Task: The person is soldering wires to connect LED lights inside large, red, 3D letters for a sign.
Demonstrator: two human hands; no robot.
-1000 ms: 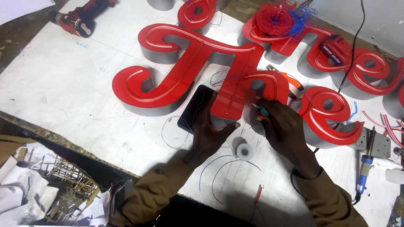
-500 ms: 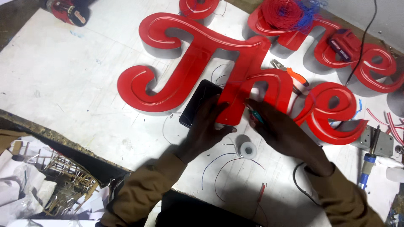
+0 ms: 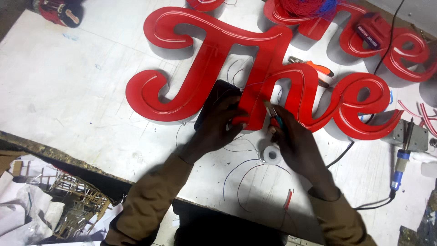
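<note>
White-painted work table (image 3: 68, 91): scuffed flat top, carries everything below; its near edge runs across the lower left.

Large red script sign letters with raised rims and grey side walls (image 3: 218, 50): lie face-up across the middle of the table. The long slanted stem of the first letter runs from upper right down to lower left. A second row of red letters (image 3: 391, 41) lies behind, at upper right.

Left hand (image 3: 218, 125): brown sleeve, arm reaching up from the bottom edge, palm down. Fingers curled over a dark flat rectangular block (image 3: 214, 98) lying against the letter stem, fingertips pressing the foot of the red letter; grip closed on the block as far as can be seen.

Right hand (image 3: 296, 141): arm reaching up from the lower right, wrist bent inward. Grip pinches a small red-and-green-handled tool (image 3: 274, 117), tip pointing up and left to the letter's lower edge, just beside the left fingertips. This hand is the nearer one to the joint; the letter lies directly ahead of the tool tip.

Blue-handled soldering iron (image 3: 400, 164): on a metal stand at the right edge, well apart.

Orange-handled pliers (image 3: 318, 69): between the letters, above the right hand.

Small roll of white tape (image 3: 271, 156): just below the hands.

Thin loose wires (image 3: 241, 177): curl on the table near the roll.
</note>
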